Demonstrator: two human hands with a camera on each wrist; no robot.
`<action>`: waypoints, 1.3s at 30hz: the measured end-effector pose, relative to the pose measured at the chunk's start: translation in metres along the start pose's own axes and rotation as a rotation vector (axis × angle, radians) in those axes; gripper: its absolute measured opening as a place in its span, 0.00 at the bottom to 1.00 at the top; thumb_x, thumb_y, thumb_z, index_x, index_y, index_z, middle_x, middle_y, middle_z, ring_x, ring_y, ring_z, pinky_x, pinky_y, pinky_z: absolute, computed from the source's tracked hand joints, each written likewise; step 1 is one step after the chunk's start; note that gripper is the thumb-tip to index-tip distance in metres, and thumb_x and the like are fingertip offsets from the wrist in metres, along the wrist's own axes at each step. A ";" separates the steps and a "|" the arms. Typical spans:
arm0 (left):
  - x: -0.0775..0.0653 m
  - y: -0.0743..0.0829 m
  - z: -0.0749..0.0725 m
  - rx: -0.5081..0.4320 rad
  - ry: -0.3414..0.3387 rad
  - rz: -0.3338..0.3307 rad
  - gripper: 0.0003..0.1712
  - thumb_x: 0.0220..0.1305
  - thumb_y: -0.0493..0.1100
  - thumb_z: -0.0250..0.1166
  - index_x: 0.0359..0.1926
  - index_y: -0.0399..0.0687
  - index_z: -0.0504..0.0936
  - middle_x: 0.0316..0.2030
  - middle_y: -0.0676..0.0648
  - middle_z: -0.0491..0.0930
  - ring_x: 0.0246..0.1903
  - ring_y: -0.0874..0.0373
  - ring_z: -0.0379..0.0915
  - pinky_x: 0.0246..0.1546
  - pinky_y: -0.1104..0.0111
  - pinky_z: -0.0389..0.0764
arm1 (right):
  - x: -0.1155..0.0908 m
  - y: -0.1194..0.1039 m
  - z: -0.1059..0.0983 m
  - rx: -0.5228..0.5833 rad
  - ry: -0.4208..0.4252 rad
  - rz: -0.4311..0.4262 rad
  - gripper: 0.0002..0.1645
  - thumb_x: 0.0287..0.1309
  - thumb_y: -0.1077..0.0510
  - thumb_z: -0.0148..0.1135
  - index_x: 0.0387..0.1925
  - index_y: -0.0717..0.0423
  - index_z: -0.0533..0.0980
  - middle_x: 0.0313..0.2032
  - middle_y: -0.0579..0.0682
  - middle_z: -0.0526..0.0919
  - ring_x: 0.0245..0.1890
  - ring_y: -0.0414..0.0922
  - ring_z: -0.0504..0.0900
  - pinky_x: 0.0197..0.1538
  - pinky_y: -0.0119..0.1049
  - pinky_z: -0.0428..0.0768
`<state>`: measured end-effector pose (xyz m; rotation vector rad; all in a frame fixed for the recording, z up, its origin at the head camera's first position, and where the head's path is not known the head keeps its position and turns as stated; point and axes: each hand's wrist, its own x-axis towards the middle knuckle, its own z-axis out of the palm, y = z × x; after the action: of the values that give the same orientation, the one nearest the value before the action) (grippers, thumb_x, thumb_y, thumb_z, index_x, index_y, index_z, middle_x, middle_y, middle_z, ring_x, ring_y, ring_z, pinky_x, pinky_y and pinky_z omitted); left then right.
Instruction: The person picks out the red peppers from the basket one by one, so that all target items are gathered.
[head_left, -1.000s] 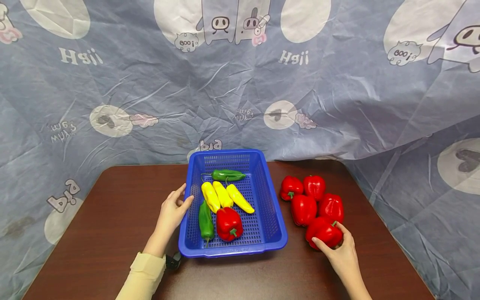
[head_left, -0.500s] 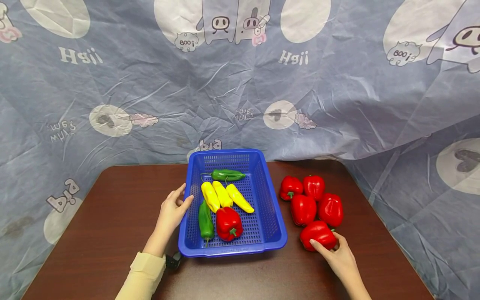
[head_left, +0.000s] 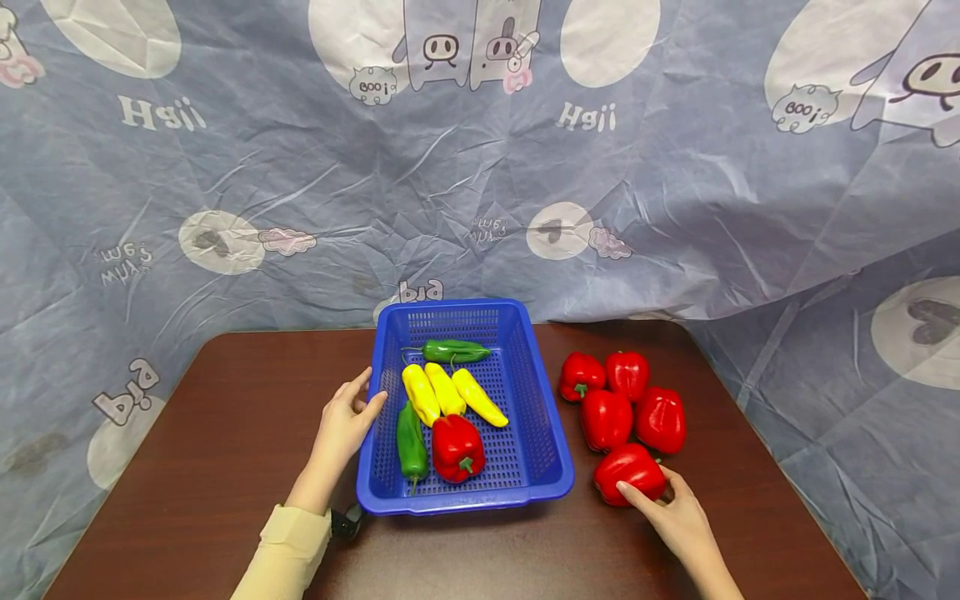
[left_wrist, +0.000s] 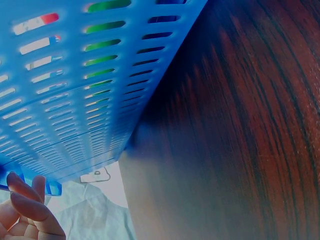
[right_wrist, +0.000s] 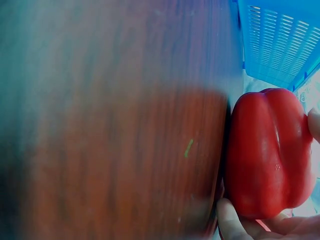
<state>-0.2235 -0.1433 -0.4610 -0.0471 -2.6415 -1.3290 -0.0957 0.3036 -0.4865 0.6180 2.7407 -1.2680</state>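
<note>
My right hand [head_left: 678, 512] holds a red bell pepper [head_left: 628, 473] low at the table, thumb on its near side and fingers round its stem end. Close up in the right wrist view, the same red bell pepper [right_wrist: 267, 155] lies on its side between thumb and fingers. My left hand [head_left: 348, 417] grips the left rim of a blue plastic basket [head_left: 555, 467], thumb over the edge and fingers outside. Inside the basket are a red bell pepper [head_left: 458, 448], three yellow peppers [head_left: 444, 388], and two green peppers [head_left: 411, 442]. In the left wrist view, fingers [left_wrist: 37, 212] curl by the basket rim.
Several red bell peppers [head_left: 607, 421] sit grouped on the brown table [head_left: 270, 392], right of the basket and beyond my right hand. A grey patterned cloth [head_left: 450, 167] hangs behind the table. A small black object [head_left: 347, 523] sits by my left wrist.
My right hand has drawn the held bell pepper left and slightly toward me, away from the grouped peppers. The left hand and basket stay in place.
</note>
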 end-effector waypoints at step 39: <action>-0.001 0.000 0.000 -0.003 0.000 0.000 0.33 0.66 0.46 0.65 0.69 0.38 0.69 0.51 0.35 0.79 0.33 0.54 0.75 0.28 0.72 0.74 | -0.002 -0.034 -0.041 0.145 0.051 -0.141 0.49 0.63 0.44 0.64 0.73 0.64 0.54 0.72 0.66 0.59 0.67 0.63 0.66 0.42 0.06 0.65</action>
<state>-0.2230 -0.1433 -0.4613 -0.0478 -2.6392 -1.3332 -0.1019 0.3136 -0.4345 0.4803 2.7951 -1.5134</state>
